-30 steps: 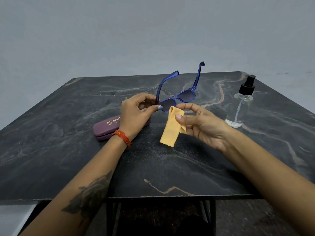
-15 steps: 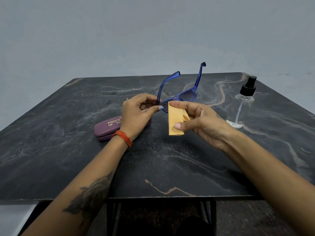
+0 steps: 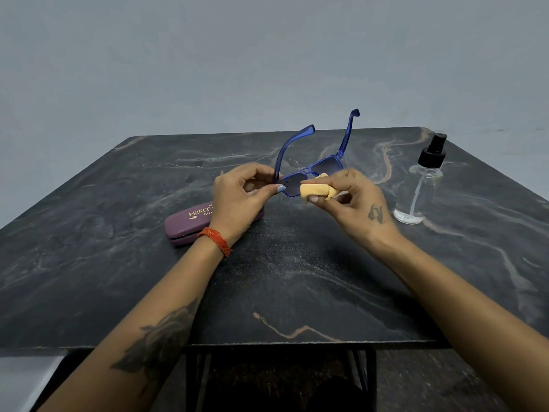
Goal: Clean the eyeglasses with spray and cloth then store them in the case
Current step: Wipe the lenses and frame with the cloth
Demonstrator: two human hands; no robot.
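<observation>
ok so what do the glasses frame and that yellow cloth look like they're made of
Glasses frame: likely translucent blue plastic, glossy, since light passes through the raised arms. Yellow cloth: soft matte fabric, probably microfibre, folding limply around the right hand's fingers, with a zigzag-cut edge.

- eyeglasses (image 3: 309,171): translucent blue plastic, glossy
- cloth (image 3: 316,190): soft yellow fabric, matt
- case (image 3: 190,223): purple, smooth, faint sheen
- spray bottle (image 3: 417,191): clear plastic, black cap
- desk (image 3: 297,278): dark veined stone look
</observation>
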